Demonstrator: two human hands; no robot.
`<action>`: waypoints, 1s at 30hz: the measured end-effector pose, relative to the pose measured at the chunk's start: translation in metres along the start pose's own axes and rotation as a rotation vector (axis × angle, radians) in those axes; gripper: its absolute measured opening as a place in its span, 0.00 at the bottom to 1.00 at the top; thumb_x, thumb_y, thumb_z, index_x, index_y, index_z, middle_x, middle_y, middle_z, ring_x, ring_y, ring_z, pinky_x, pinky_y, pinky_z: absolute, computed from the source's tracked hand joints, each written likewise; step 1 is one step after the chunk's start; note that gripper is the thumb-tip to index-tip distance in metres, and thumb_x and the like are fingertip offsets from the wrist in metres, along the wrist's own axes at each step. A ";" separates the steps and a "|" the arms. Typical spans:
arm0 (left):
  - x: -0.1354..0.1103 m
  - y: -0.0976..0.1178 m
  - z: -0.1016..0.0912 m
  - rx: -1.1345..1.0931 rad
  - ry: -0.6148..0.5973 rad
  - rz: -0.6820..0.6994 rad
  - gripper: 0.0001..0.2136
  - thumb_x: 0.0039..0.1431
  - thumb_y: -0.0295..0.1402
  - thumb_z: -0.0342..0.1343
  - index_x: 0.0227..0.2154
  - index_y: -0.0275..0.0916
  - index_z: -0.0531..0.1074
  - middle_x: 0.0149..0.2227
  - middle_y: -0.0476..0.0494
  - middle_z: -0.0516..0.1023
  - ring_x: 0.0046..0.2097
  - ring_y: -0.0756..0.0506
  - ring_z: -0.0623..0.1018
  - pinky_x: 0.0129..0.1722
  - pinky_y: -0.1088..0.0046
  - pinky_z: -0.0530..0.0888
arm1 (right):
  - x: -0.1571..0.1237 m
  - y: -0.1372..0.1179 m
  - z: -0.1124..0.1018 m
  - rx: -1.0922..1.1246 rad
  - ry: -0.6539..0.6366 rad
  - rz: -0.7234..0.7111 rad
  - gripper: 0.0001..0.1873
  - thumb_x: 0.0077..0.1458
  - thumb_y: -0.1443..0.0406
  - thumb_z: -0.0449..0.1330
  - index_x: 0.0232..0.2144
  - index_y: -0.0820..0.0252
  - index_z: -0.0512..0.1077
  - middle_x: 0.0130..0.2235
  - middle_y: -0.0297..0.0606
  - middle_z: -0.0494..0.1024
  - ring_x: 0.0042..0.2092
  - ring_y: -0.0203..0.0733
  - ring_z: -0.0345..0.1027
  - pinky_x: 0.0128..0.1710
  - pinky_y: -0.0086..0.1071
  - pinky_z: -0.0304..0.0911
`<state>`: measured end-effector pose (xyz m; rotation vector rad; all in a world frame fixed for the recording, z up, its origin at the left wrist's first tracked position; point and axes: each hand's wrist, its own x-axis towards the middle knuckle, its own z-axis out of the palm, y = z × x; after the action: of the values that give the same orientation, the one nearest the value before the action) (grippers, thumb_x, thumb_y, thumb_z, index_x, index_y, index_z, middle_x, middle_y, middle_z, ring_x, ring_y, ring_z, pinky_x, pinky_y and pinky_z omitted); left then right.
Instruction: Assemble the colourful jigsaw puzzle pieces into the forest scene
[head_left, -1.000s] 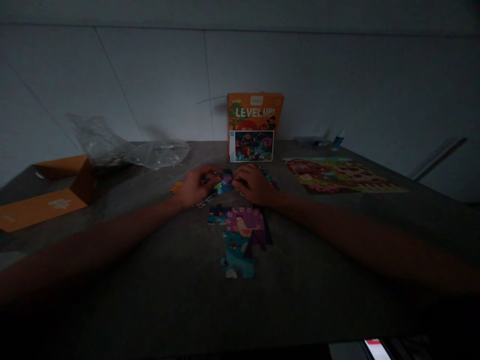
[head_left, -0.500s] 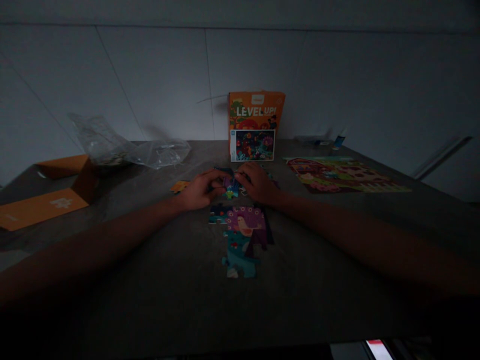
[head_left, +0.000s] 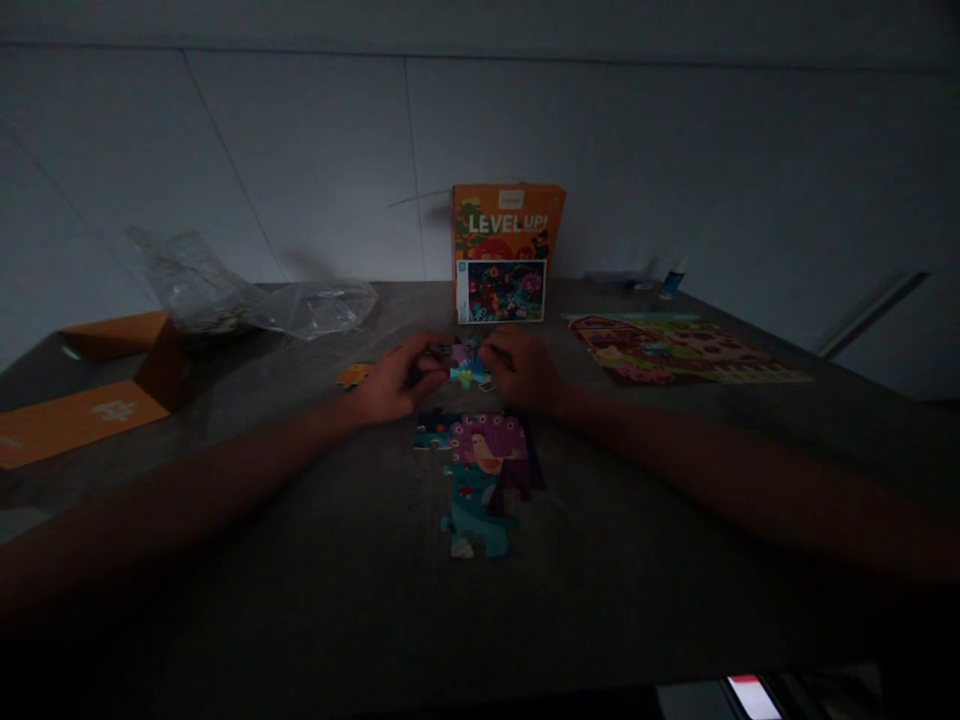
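Note:
The scene is dim. My left hand [head_left: 394, 380] and my right hand [head_left: 525, 370] meet at the middle of the grey table [head_left: 300, 560], fingers pinched on small colourful puzzle pieces [head_left: 469, 366] held between them. Just nearer to me lies a joined cluster of puzzle pieces [head_left: 480, 475], purple and teal. A loose orange piece [head_left: 352, 376] lies left of my left hand. The orange puzzle box [head_left: 507, 250] stands upright against the wall behind my hands.
A finished puzzle picture [head_left: 679, 350] lies flat at the right. Crumpled clear plastic bags [head_left: 247, 295] sit at the back left. An open orange box lid [head_left: 90, 395] rests at the left edge. A small bottle [head_left: 671, 280] stands by the wall.
Both hands have lifted the small pieces slightly and brought them together between the fingertips. The joined cluster has not moved.

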<state>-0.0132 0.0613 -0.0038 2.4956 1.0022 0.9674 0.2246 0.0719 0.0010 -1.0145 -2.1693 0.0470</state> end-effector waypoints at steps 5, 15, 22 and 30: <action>-0.002 0.011 -0.002 0.225 -0.036 0.312 0.15 0.64 0.32 0.52 0.52 0.38 0.73 0.48 0.37 0.81 0.56 0.36 0.75 0.59 0.51 0.71 | -0.035 -0.012 -0.033 0.313 -0.094 0.150 0.20 0.66 0.56 0.53 0.22 0.57 0.61 0.24 0.31 0.63 0.27 0.35 0.56 0.29 0.32 0.50; -0.003 0.049 0.005 -0.074 -0.538 0.500 0.14 0.62 0.37 0.58 0.48 0.36 0.76 0.58 0.29 0.73 0.60 0.35 0.74 0.60 0.55 0.73 | -0.076 -0.015 -0.056 0.489 -0.414 0.108 0.20 0.63 0.54 0.56 0.24 0.59 0.69 0.22 0.29 0.67 0.26 0.33 0.58 0.27 0.29 0.52; -0.006 0.062 0.009 -0.003 -0.565 0.430 0.39 0.51 0.53 0.68 0.60 0.33 0.65 0.60 0.26 0.69 0.61 0.29 0.70 0.61 0.49 0.71 | -0.070 -0.009 -0.052 0.603 -0.435 0.206 0.17 0.59 0.54 0.61 0.28 0.61 0.73 0.25 0.31 0.72 0.27 0.34 0.63 0.28 0.28 0.56; -0.008 0.059 0.017 0.020 -0.531 0.481 0.44 0.54 0.52 0.67 0.67 0.34 0.58 0.65 0.26 0.66 0.67 0.30 0.66 0.67 0.49 0.63 | -0.070 -0.005 -0.055 0.540 -0.620 -0.001 0.18 0.61 0.53 0.61 0.30 0.61 0.74 0.26 0.32 0.73 0.28 0.34 0.64 0.29 0.28 0.56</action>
<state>0.0240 0.0129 0.0079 2.8377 0.2558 0.3449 0.2852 0.0072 0.0011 -0.7330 -2.4770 1.0060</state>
